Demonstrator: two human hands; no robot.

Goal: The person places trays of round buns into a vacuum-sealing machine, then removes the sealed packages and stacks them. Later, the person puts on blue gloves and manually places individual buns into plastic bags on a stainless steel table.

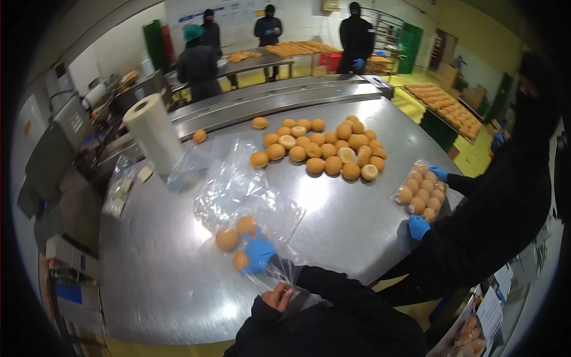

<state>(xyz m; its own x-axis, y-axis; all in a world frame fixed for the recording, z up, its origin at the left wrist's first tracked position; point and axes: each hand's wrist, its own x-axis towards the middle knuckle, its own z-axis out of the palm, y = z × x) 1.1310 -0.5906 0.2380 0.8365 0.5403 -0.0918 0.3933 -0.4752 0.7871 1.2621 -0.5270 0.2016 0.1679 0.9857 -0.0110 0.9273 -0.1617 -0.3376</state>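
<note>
Here, the left hand (278, 297) has its grip closed on clear film (282, 272) around the right wrist, while the gloved right hand (257, 253) lies against buns (227, 239) on the near tabletop (160, 291) (whether it holds any, I cannot tell). Hard tugging could tear the film; pressing could dent buns.

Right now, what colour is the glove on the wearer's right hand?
The glove is bright blue; it shows best in the head view.
</note>
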